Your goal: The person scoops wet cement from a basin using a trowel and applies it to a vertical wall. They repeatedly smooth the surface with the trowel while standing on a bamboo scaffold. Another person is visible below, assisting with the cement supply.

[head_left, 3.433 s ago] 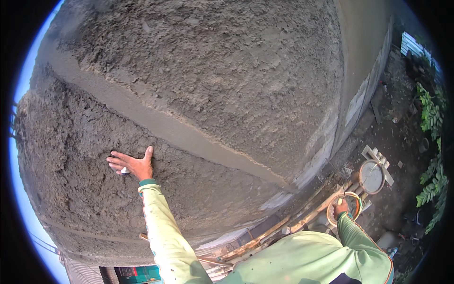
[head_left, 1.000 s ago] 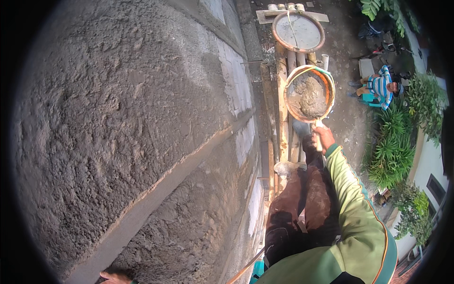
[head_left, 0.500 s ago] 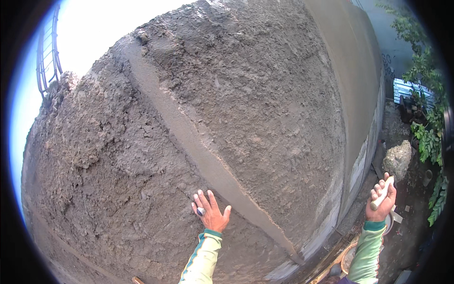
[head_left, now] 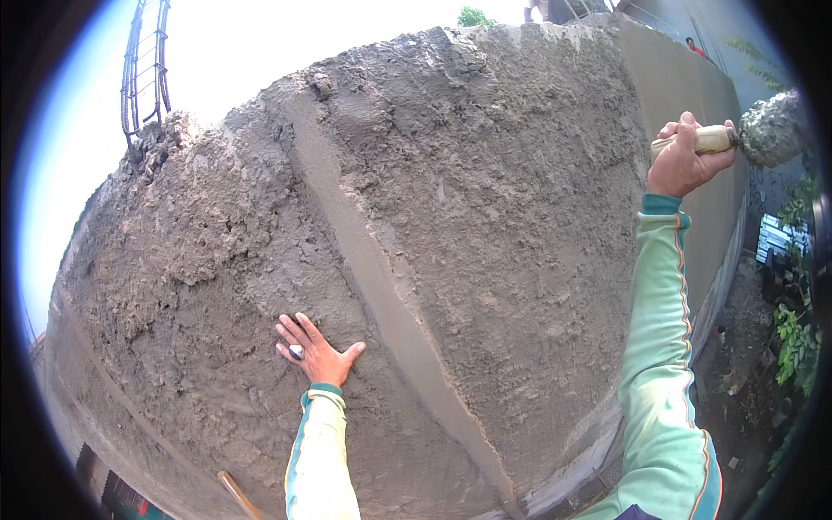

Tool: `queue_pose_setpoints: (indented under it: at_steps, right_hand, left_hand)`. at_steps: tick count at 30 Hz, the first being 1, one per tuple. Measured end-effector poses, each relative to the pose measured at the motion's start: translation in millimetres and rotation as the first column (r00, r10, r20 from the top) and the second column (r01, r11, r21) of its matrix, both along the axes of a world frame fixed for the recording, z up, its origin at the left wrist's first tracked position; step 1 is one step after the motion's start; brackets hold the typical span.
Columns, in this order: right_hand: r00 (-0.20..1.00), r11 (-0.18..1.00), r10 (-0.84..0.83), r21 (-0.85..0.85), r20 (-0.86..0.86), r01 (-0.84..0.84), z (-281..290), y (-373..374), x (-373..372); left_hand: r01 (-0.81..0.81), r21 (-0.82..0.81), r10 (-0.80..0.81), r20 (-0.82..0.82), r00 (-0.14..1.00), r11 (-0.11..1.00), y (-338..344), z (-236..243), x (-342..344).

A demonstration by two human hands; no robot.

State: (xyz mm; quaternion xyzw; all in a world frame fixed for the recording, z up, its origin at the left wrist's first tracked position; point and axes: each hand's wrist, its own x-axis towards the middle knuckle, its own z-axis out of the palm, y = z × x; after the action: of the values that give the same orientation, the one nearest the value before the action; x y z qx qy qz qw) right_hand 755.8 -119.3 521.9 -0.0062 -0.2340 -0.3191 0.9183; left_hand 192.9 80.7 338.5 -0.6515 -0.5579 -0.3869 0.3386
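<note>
A wooden-handled trowel [head_left: 712, 139] is gripped in my right hand [head_left: 680, 169], raised at the upper right with the fingers wrapped round the handle. Grey wet mortar [head_left: 771, 130] is heaped on its blade and hides most of the metal. My left hand [head_left: 319, 357], a ring on one finger, is spread with nothing in it, against or just in front of the rough mortar-covered wall [head_left: 511, 199]. To the right of that hand, a smoother raised mortar strip [head_left: 381, 282] runs slantwise down the wall.
A rebar cage [head_left: 146, 74] stands up from the wall's top left. Smooth plaster [head_left: 680, 82] covers the far right section. A wooden bar [head_left: 237, 494] shows at the lower edge. Leafy plants [head_left: 796, 347] grow at right. A person in red [head_left: 696, 48] is far off.
My right hand has lifted the loaded trowel from the lower right to the upper right. My left hand appears further left, its fingers spread wider. The view has shifted, showing more of the wall's top.
</note>
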Motion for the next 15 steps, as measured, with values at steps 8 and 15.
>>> queue_pose_setpoints:
  at_steps: [8,15]
  right_hand:
    - [0.93,0.412,-0.1,-0.836,0.354,0.362,-49.2,184.0,74.1]
    - [0.917,-0.414,0.159,-0.868,-0.366,-0.275,-686.6,-105.6,-67.7]
  left_hand:
    - [-0.013,0.022,0.014,-0.008,1.0,1.0,8.6,5.7,8.5]
    - [-0.004,0.011,0.004,-0.005,1.0,1.0,15.1,-2.4,10.4]
